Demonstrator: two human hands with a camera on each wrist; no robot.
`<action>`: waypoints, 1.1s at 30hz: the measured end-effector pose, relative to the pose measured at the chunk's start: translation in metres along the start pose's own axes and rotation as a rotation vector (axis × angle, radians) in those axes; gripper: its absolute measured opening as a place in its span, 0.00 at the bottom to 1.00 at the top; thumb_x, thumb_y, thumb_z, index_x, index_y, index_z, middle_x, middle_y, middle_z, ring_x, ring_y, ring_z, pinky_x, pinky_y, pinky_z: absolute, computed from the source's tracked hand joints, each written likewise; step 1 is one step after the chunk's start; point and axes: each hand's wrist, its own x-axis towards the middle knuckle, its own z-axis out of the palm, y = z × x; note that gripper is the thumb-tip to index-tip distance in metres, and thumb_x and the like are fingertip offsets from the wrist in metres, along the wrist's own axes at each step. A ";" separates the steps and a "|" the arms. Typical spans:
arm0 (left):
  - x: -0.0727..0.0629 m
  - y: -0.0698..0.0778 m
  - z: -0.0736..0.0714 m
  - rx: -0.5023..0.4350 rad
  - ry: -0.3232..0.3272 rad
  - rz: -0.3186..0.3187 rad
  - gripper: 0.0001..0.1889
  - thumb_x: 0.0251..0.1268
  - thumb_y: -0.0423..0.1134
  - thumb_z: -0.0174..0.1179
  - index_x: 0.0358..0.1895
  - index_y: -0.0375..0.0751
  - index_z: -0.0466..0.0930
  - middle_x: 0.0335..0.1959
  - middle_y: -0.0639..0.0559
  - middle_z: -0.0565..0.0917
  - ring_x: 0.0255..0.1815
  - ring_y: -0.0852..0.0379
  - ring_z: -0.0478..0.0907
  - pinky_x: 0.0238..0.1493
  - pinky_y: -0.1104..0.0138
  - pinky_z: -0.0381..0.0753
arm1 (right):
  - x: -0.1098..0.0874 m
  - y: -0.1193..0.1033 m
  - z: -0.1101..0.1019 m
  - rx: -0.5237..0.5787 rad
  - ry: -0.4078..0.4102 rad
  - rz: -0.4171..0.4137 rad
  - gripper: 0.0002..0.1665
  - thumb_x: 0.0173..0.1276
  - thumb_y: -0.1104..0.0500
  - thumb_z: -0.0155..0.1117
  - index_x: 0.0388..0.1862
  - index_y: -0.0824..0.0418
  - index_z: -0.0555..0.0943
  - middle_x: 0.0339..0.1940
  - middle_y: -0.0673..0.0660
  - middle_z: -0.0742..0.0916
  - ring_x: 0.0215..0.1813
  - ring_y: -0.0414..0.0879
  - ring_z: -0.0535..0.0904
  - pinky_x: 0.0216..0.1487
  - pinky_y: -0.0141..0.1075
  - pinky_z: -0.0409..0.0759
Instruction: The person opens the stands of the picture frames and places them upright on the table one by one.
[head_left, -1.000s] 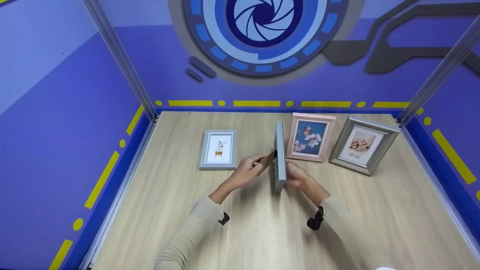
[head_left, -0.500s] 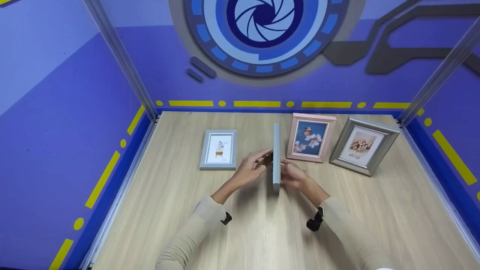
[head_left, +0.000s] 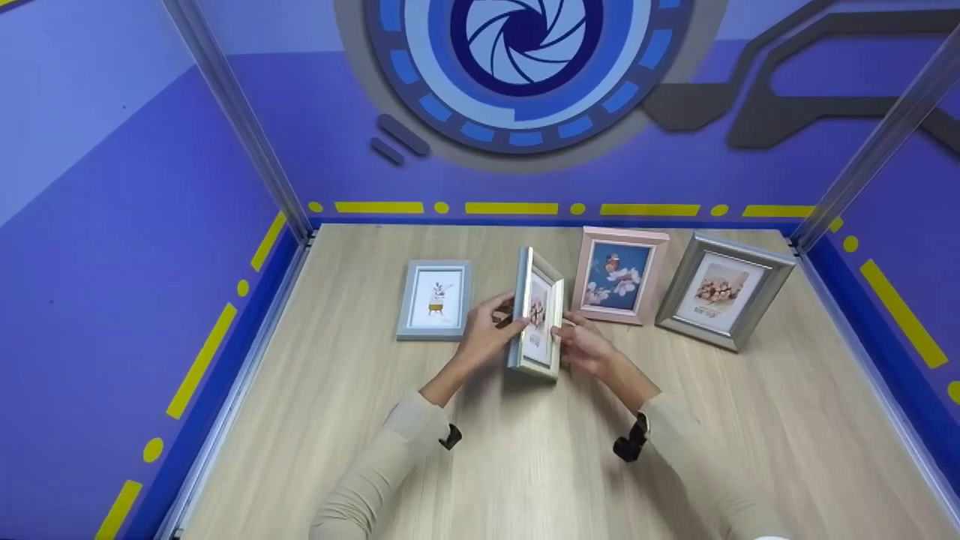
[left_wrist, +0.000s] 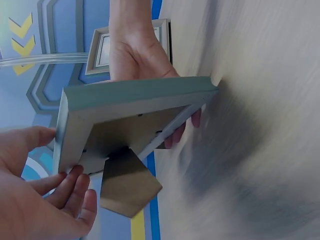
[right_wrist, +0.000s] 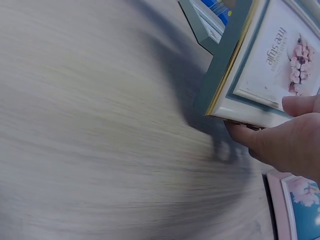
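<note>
Both hands hold a picture frame upright just above or on the table; whether its lower edge touches is unclear. This picture frame (head_left: 536,346) has a pale front, blue-green sides and a pink-flower print, facing right. My left hand (head_left: 484,334) pinches its left edge, thumb in front and fingers behind. On the opposite edge my right hand (head_left: 589,349) grips it, the thumb (right_wrist: 299,105) on the front border. In the left wrist view, a brown stand leg (left_wrist: 130,185) sticks out from the back panel.
A light-blue picture frame (head_left: 435,300) is on the table at left. To the right are a pink picture frame (head_left: 656,277) with a blossom print and a silver-grey picture frame (head_left: 765,292). Purple walls surround the wooden table (head_left: 510,465) at back and sides.
The held picture frame has turned from edge-on to show its front and shifted left. My left hand has moved from the stand leg to the frame's edge. The other picture frames stay put.
</note>
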 end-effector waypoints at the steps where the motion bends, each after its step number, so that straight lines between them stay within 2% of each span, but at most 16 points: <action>1: 0.000 -0.002 -0.001 0.001 0.017 -0.005 0.26 0.65 0.34 0.68 0.65 0.27 0.76 0.51 0.33 0.85 0.51 0.42 0.82 0.55 0.53 0.85 | 0.000 -0.001 0.000 -0.005 0.006 -0.007 0.39 0.78 0.67 0.49 0.82 0.64 0.47 0.47 0.52 0.84 0.48 0.44 0.80 0.49 0.42 0.81; 4: 0.001 -0.006 -0.003 0.022 0.056 -0.026 0.26 0.65 0.33 0.68 0.65 0.28 0.77 0.50 0.35 0.85 0.49 0.45 0.82 0.49 0.62 0.85 | 0.001 -0.003 0.001 -0.003 0.027 -0.032 0.38 0.77 0.69 0.48 0.82 0.63 0.49 0.58 0.56 0.81 0.53 0.45 0.79 0.57 0.45 0.78; 6: 0.003 -0.009 -0.004 0.036 0.078 -0.040 0.26 0.64 0.32 0.68 0.65 0.28 0.77 0.50 0.36 0.85 0.48 0.47 0.82 0.46 0.67 0.83 | 0.002 -0.005 0.001 -0.008 0.022 -0.052 0.39 0.77 0.70 0.46 0.83 0.63 0.47 0.69 0.61 0.75 0.60 0.48 0.76 0.65 0.49 0.74; 10: 0.005 -0.014 -0.008 0.067 0.133 -0.066 0.25 0.63 0.29 0.66 0.64 0.27 0.77 0.51 0.36 0.83 0.46 0.48 0.82 0.48 0.65 0.84 | 0.003 -0.010 0.003 -0.002 0.007 -0.087 0.42 0.77 0.71 0.43 0.84 0.63 0.41 0.83 0.66 0.57 0.74 0.55 0.64 0.77 0.57 0.61; 14: 0.007 -0.020 -0.012 0.087 0.183 -0.093 0.25 0.62 0.26 0.64 0.64 0.26 0.77 0.52 0.36 0.82 0.47 0.47 0.82 0.49 0.60 0.85 | 0.003 -0.015 0.007 0.027 -0.005 -0.121 0.44 0.76 0.72 0.41 0.85 0.62 0.37 0.85 0.65 0.51 0.80 0.58 0.53 0.82 0.56 0.52; 17: 0.010 -0.025 -0.014 0.105 0.208 -0.099 0.25 0.61 0.25 0.64 0.64 0.26 0.77 0.52 0.36 0.83 0.47 0.45 0.83 0.48 0.59 0.86 | 0.001 -0.020 0.010 0.042 -0.006 -0.146 0.45 0.75 0.74 0.40 0.85 0.62 0.37 0.85 0.64 0.50 0.82 0.57 0.49 0.84 0.54 0.50; 23: 0.021 -0.035 -0.020 0.100 0.259 -0.103 0.24 0.58 0.24 0.66 0.61 0.26 0.80 0.49 0.34 0.86 0.47 0.42 0.86 0.50 0.56 0.87 | 0.001 -0.030 0.015 -0.028 0.019 -0.210 0.46 0.73 0.75 0.42 0.85 0.63 0.38 0.86 0.65 0.47 0.86 0.57 0.43 0.85 0.53 0.46; 29: 0.034 -0.043 -0.021 0.097 0.330 -0.164 0.24 0.59 0.22 0.66 0.62 0.29 0.80 0.52 0.34 0.87 0.50 0.42 0.87 0.53 0.55 0.87 | 0.002 -0.037 0.021 -0.187 0.057 -0.299 0.44 0.75 0.73 0.45 0.85 0.64 0.41 0.86 0.67 0.48 0.86 0.60 0.42 0.85 0.56 0.46; 33: 0.045 -0.049 -0.018 0.065 0.402 -0.190 0.23 0.58 0.21 0.64 0.60 0.29 0.82 0.50 0.33 0.88 0.50 0.40 0.87 0.55 0.56 0.87 | 0.003 -0.038 0.028 -0.199 0.091 -0.333 0.40 0.80 0.68 0.45 0.85 0.64 0.44 0.86 0.67 0.50 0.86 0.61 0.44 0.84 0.56 0.47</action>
